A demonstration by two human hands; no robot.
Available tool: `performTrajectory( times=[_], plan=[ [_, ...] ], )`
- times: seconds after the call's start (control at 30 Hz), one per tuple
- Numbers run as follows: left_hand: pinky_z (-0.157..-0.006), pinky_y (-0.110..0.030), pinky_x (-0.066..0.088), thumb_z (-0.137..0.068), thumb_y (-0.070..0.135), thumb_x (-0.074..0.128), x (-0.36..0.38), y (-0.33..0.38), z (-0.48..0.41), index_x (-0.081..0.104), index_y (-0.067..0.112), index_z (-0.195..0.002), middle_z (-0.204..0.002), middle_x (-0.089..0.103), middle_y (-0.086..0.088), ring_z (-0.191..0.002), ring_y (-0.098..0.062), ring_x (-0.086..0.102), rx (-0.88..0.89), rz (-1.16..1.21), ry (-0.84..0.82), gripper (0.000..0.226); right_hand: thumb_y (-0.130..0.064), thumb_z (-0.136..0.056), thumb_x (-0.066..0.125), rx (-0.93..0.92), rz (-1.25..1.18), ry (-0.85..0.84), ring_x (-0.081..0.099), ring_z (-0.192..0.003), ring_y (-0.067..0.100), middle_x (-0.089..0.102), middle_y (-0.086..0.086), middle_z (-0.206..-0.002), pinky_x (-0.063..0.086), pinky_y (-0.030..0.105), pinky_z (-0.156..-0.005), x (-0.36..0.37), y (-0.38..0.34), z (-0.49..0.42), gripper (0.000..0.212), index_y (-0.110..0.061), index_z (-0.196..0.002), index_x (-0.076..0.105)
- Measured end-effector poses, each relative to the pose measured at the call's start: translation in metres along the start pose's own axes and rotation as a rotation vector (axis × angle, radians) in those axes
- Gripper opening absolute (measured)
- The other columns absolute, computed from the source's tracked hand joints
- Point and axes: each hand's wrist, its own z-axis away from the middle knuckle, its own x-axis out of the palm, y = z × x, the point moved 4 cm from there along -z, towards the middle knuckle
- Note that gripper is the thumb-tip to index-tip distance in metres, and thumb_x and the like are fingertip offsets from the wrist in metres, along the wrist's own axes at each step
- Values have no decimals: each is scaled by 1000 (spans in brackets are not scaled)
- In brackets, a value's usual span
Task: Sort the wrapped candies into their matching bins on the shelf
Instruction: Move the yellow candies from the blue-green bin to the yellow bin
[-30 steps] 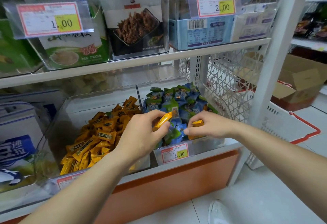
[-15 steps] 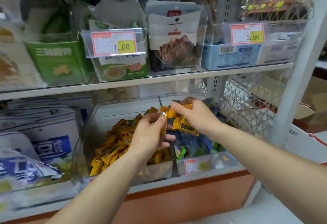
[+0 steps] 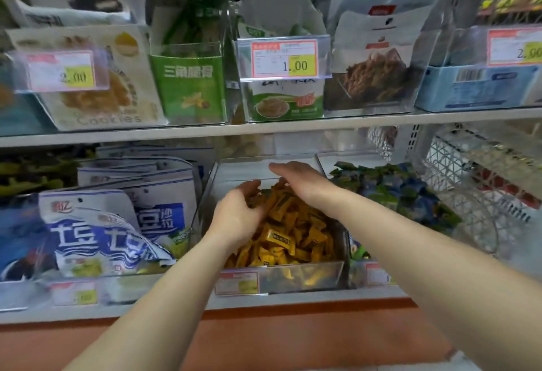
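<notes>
A clear bin (image 3: 311, 278) on the lower shelf is filled with yellow wrapped candies (image 3: 289, 237). Both of my hands are over it. My left hand (image 3: 236, 216) lies on the left side of the pile, fingers loosely bent, and I see no candy pinched in it. My right hand (image 3: 296, 178) reaches flat over the back of the same bin with straight fingers and holds nothing. To the right, a second clear bin holds blue and green wrapped candies (image 3: 393, 188).
White and blue snack bags (image 3: 117, 224) fill the lower shelf to the left. Above, the upper shelf board (image 3: 264, 128) carries clear bins of snack packs with price tags (image 3: 283, 58). A white wire basket (image 3: 475, 183) stands at the right.
Both hands carried yellow candies from the blue-green bin leftward to the yellow bin and let them go. The view has swung left and nearer to the shelf.
</notes>
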Motion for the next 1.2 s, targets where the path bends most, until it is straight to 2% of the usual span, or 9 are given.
performTrajectory(
  times=[0.1, 0.23, 0.47, 0.53, 0.63, 0.83, 0.93, 1.03, 1.2],
  plan=[
    [-94, -23, 42, -89, 32, 65, 0, 10, 3, 63, 28, -130, -127, 67, 5, -117, -16, 61, 154, -229, 4, 41, -55, -89, 60, -182, 115, 55, 59, -108, 12, 67, -7, -122, 46, 33, -91, -22, 2, 15, 39, -27, -114, 70],
    [-90, -22, 47, -90, 32, 61, 22, 43, 18, 67, 33, -117, -115, 67, 13, -106, -4, 60, 331, -242, -77, 28, -54, -77, 61, -281, 182, 174, 64, -84, -5, 71, -23, -87, 48, 19, -72, -72, 24, 56, 16, -40, -83, 69],
    [-85, -33, 53, -89, 35, 63, 87, 92, 50, 68, 28, -112, -107, 65, 13, -100, -8, 58, 646, -394, -172, 25, -19, -90, 68, -193, 148, 380, 63, -64, 6, 70, -11, -69, 51, 33, -66, -153, 115, 108, 14, -27, -80, 70],
    [-89, -35, 50, -88, 39, 64, 99, 98, 52, 67, 29, -116, -113, 65, 12, -106, -11, 57, 716, -501, -152, 30, -22, -91, 68, -127, 182, 303, 66, -68, 10, 71, -7, -74, 53, 36, -71, -156, 133, 111, 12, -30, -82, 69],
    [-96, -36, 46, -85, 39, 69, 115, 106, 52, 66, 28, -121, -118, 66, 10, -111, -16, 60, 839, -629, -85, 38, -38, -90, 66, -42, 399, 123, 65, -72, -4, 72, -13, -81, 50, 21, -66, -144, 153, 110, 4, -34, -88, 67],
    [-94, -41, 32, -90, 57, 52, 146, 104, 36, 41, 40, -143, -130, 58, 12, -115, -15, 58, 744, -754, -147, 57, -53, -81, 71, 76, 512, 19, 67, -82, 22, 70, 3, -88, 52, 34, -70, -121, 161, 92, 41, -14, -93, 67],
    [-92, -43, 29, -86, 58, 57, 152, 103, 27, 48, 42, -136, -128, 57, 11, -110, -16, 59, 671, -746, -117, 54, -43, -79, 74, 158, 201, 35, 72, -80, 22, 67, 4, -101, 60, 42, -76, -118, 165, 89, 44, -14, -109, 58],
    [-92, -44, 29, -80, 63, 59, 152, 102, 20, 58, 41, -124, -122, 60, 12, -112, -18, 56, 599, -774, -16, 49, -46, -72, 77, 142, -17, -13, 73, -77, 16, 61, -5, -111, 62, 34, -70, -115, 165, 90, 68, -27, -129, 44],
    [-91, -39, 46, -76, 70, 60, 147, 101, 10, 65, 37, -115, -109, 69, 13, -102, -12, 61, 527, -601, -58, 51, -57, -58, 83, 15, 118, -5, 53, -124, 16, 49, -8, -138, 49, 33, -97, -107, 157, 89, 104, -36, -144, 28]
  ],
)
